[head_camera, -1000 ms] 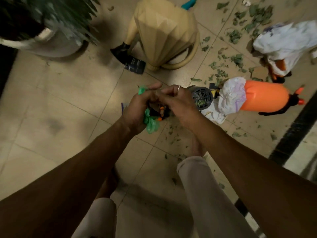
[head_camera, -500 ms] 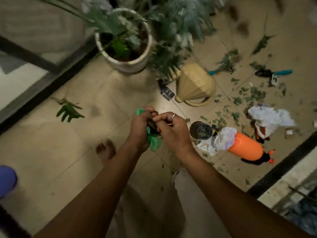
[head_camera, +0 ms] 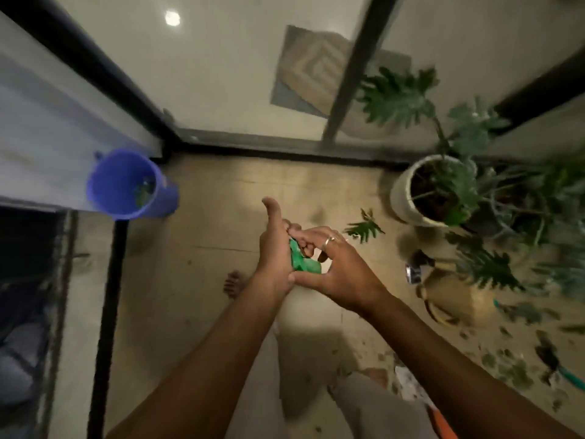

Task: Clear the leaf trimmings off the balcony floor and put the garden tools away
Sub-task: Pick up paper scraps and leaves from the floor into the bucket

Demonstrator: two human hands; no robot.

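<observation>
A crumpled green wad (head_camera: 300, 263), soft and too blurred to name, sits between the two hands above the balcony floor (head_camera: 205, 248). The left hand (head_camera: 272, 251) holds it against its palm, thumb sticking straight up and fingertips curled over the top. The right hand (head_camera: 342, 267), wearing a ring (head_camera: 327, 241), has its fingers bent onto the wad from the other side, so the grip of both hands is clamped on it. Just right of the grip a single cut leaf (head_camera: 364, 229) lies on the floor. Beyond it stands a white pot (head_camera: 400, 191) with a leafy plant, and nearer the person a tan watering can (head_camera: 452, 293). Leaf trimmings (head_camera: 512, 372) are scattered well to the lower right of the grip. Well to the left of the grip stands a blue bucket (head_camera: 167, 198) with some green bits inside. A bare foot (head_camera: 235, 283) shows just below and left of the grip.
</observation>
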